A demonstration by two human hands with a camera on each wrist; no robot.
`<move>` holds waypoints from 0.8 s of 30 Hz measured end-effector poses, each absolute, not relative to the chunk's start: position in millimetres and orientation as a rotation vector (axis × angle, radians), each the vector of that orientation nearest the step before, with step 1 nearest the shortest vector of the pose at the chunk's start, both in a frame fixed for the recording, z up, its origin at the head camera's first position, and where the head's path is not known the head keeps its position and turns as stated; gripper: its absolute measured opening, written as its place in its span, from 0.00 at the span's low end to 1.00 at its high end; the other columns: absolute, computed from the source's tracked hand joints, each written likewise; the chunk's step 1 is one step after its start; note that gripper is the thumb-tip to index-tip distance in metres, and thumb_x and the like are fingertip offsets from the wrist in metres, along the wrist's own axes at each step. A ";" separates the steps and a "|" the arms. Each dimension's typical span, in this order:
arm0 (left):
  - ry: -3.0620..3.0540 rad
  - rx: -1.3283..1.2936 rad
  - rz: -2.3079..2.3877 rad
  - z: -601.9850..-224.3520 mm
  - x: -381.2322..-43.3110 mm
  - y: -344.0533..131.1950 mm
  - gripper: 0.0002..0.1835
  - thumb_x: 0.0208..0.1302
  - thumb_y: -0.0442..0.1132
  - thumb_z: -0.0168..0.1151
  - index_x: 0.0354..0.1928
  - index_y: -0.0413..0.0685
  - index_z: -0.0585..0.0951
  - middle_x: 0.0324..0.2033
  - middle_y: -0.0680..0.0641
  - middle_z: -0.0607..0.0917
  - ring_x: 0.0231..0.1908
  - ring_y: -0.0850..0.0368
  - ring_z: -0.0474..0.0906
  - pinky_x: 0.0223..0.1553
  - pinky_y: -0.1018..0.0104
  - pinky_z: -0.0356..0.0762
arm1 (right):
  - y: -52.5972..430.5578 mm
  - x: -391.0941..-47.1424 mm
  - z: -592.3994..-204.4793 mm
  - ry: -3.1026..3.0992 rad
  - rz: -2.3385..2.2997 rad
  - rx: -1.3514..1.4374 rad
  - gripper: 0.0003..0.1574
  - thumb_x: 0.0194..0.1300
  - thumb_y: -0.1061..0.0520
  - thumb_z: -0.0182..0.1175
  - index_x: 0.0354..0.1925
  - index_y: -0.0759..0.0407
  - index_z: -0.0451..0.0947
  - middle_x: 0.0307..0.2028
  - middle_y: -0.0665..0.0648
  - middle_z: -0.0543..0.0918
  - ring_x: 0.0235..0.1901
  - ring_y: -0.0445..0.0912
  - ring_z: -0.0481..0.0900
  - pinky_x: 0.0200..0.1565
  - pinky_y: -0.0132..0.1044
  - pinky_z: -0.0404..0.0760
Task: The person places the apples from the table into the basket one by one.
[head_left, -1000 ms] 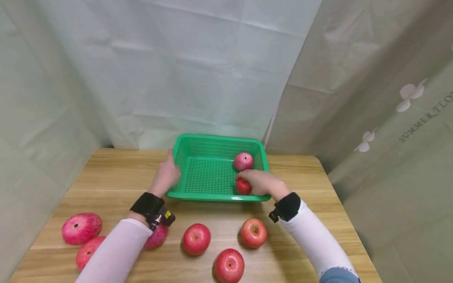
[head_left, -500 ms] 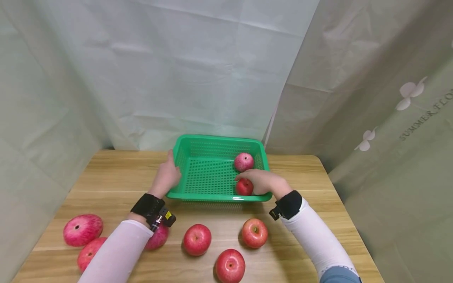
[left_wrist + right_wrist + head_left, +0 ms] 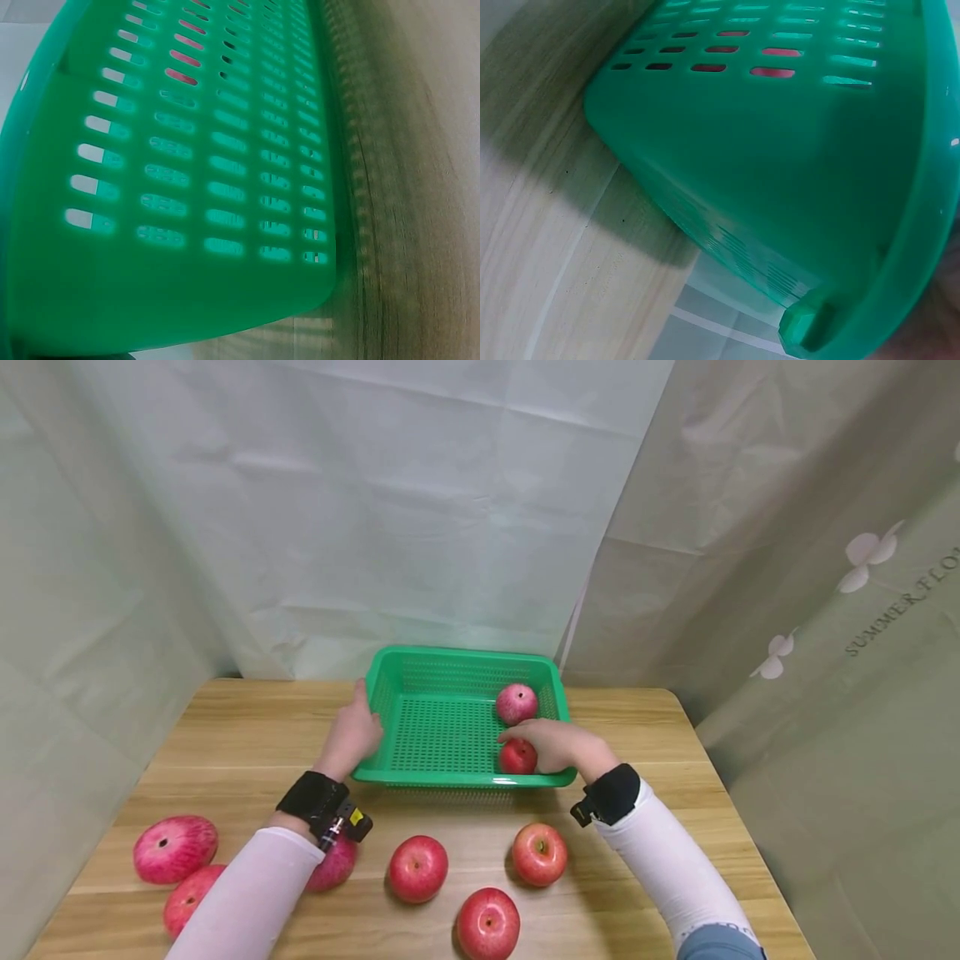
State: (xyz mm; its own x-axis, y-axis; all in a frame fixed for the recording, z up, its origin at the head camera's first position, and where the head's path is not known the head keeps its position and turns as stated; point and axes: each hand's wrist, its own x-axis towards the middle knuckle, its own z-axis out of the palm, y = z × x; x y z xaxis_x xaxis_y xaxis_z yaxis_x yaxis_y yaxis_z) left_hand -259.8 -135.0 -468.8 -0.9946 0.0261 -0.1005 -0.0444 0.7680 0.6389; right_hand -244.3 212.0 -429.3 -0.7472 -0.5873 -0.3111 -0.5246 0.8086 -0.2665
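Note:
A green plastic basket with slotted walls stands near the table's back edge. My left hand grips its left side, thumb over the rim and index finger stretched along it. Reaching over the right front corner, my right hand holds a small red apple low inside the basket. Behind that one lies a pinkish streaked apple. The left wrist view is filled by the basket's slotted wall, with red showing through some slots. In the right wrist view the basket wall hides the fingers.
On the wooden table in front are a red apple, another apple and a lighter one. Left of them, an apple is partly under my left wrist. Two more, including a streaked apple, lie far left. A curtain hangs behind.
Almost nothing differs. Both hands keep their places at the basket, and the view has shifted very slightly.

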 end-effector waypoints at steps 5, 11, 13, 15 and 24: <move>2.843 -0.021 1.046 -469.6 -260.6 -135.2 0.41 0.83 0.34 0.44 0.84 0.33 0.33 0.40 0.25 0.82 0.29 0.43 0.81 0.26 0.55 0.79 | 212.2 -244.0 -429.2 2.612 -0.217 -0.835 0.47 0.57 0.75 0.69 0.73 0.49 0.78 0.64 0.55 0.82 0.60 0.51 0.77 0.64 0.49 0.77; 2.851 -0.017 1.028 -470.2 -261.2 -135.4 0.41 0.83 0.34 0.44 0.84 0.32 0.34 0.41 0.24 0.82 0.30 0.42 0.81 0.27 0.55 0.79 | 212.6 -244.9 -431.3 2.612 -0.210 -0.820 0.49 0.57 0.76 0.68 0.73 0.48 0.78 0.65 0.54 0.81 0.60 0.50 0.76 0.65 0.48 0.76; 2.857 -0.015 1.020 -470.3 -261.5 -135.4 0.41 0.83 0.34 0.44 0.84 0.32 0.34 0.42 0.23 0.82 0.30 0.42 0.81 0.27 0.55 0.79 | 212.6 -244.6 -430.7 2.612 -0.215 -0.825 0.48 0.57 0.77 0.68 0.73 0.48 0.78 0.65 0.54 0.81 0.61 0.50 0.76 0.66 0.49 0.76; 2.854 -0.019 1.024 -470.3 -261.7 -135.0 0.41 0.83 0.34 0.44 0.84 0.33 0.34 0.42 0.23 0.82 0.31 0.42 0.81 0.27 0.55 0.79 | 212.9 -244.1 -429.5 2.607 -0.217 -0.830 0.49 0.57 0.78 0.67 0.73 0.49 0.78 0.66 0.55 0.81 0.62 0.51 0.76 0.67 0.50 0.75; 2.863 -0.010 1.040 -471.7 -261.3 -134.6 0.41 0.82 0.33 0.44 0.84 0.32 0.34 0.39 0.24 0.82 0.29 0.42 0.81 0.27 0.54 0.79 | 212.8 -241.3 -420.9 2.589 -0.255 -0.810 0.50 0.57 0.78 0.65 0.74 0.50 0.77 0.68 0.56 0.79 0.63 0.52 0.74 0.65 0.50 0.76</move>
